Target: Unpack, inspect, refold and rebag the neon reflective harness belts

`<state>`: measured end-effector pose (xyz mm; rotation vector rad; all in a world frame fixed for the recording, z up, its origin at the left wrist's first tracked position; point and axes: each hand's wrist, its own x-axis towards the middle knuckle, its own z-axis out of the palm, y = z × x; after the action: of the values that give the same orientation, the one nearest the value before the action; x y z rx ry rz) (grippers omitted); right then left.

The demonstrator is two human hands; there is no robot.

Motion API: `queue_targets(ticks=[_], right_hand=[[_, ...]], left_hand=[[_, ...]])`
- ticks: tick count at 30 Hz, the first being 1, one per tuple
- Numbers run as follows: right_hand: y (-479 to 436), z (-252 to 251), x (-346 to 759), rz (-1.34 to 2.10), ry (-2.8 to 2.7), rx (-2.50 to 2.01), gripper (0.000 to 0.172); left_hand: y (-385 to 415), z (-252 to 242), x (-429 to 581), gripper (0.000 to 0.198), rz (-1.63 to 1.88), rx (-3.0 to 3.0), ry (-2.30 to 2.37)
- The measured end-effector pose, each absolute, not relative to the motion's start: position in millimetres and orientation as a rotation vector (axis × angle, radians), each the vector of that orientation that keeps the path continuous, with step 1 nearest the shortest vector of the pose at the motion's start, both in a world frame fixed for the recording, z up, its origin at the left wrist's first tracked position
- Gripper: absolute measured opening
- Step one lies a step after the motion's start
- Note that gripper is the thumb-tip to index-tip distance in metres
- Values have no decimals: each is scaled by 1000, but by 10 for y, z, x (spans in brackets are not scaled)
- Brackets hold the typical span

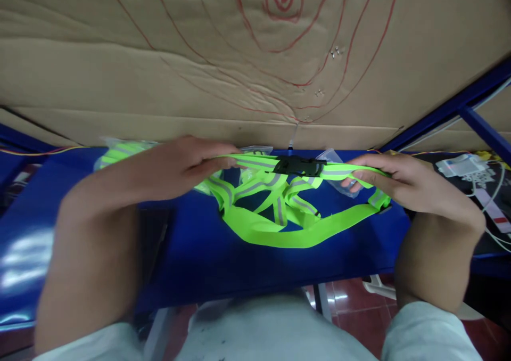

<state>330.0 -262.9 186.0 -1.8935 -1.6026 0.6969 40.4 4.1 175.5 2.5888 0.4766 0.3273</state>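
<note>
Stretched between my two hands is a neon-yellow reflective harness (287, 238) with grey stripes. Its black plastic buckle (300, 166) sits fastened midway along the upper strap. My left hand (203, 161) pinches that strap to the left of the buckle. On the other side, my right hand (393, 177) grips the strap between thumb and fingers. The remaining straps hang in loose loops below, over the blue table. Part of the strap ends is hidden behind my fingers.
Behind my left forearm lies another neon-yellow bundle in clear plastic (123, 150). A clear plastic bag (339, 185) rests near my right fingers. Cardboard with red drawn rings (283, 47) rises behind the blue table (239, 276). White power adapters and cables (465, 166) lie at the right.
</note>
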Motion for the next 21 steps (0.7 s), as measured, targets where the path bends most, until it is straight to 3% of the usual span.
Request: queue_targets(ticks=[2,7,15,21], right_hand=[[-2628,1862,3282,585,-1617,-1922,28],[-2602,1806,3200,388,-1646,-1955,26],[-2705,1863,3384,320,-1727,-2044,27],[-2709,1892,3537,397,-1686,-2194,32]], left_hand=[[17,1778,365,37,186,2624,403],[-52,1778,348,38,279,2640,475],[103,1942,228,53,378,2806,584],[231,1988,93,69,250,2791,648]])
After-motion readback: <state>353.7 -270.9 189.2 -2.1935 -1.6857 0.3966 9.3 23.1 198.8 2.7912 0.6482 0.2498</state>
